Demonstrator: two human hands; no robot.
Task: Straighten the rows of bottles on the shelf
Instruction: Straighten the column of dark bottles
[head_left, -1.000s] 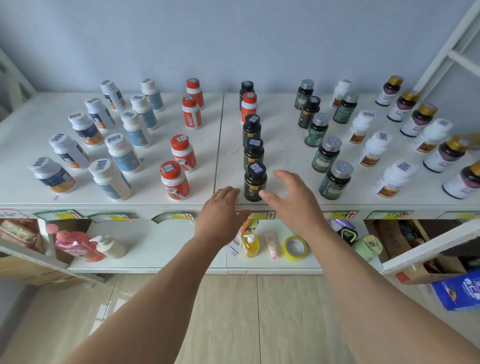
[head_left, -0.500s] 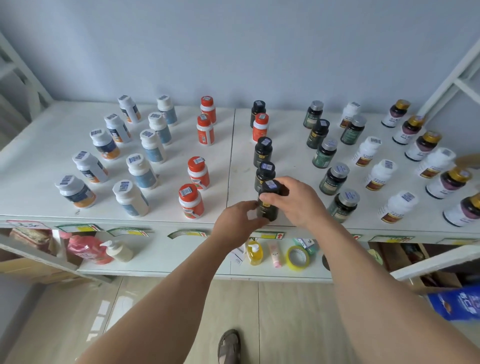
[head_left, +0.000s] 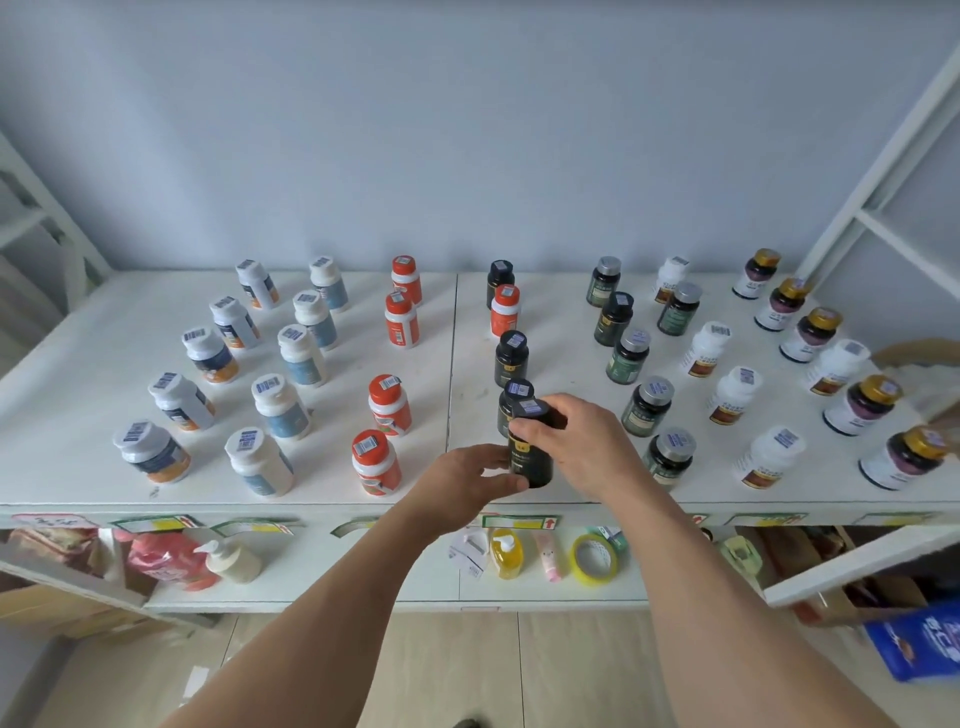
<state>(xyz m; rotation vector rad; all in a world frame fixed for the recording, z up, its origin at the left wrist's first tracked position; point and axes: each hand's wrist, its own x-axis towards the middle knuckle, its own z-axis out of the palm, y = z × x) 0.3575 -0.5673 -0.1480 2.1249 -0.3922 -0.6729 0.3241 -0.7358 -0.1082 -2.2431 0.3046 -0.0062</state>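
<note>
Several rows of bottles stand on the white shelf top (head_left: 93, 364). At the front of the middle row a black bottle (head_left: 531, 457) is gripped from both sides. My right hand (head_left: 576, 441) wraps its cap and upper body, while my left hand (head_left: 467, 480) holds its base. Directly behind it stand another black bottle (head_left: 514, 395) and a third black bottle (head_left: 511, 358), then an orange bottle (head_left: 505, 310). To the left are orange-capped bottles (head_left: 375, 462), and to the right green bottles (head_left: 670, 457) with grey caps.
White bottles with blue or orange labels (head_left: 260, 462) fill the left side; white and gold-capped bottles (head_left: 904, 457) fill the right. A lower shelf holds a yellow bottle (head_left: 506, 553), a tape roll (head_left: 595, 558) and a pump bottle (head_left: 234, 561). A white slanted frame (head_left: 883, 171) rises at the right.
Both hands came forward from open above the shelf edge and closed on the front black bottle. The view has shifted so the shelf sits lower in the frame.
</note>
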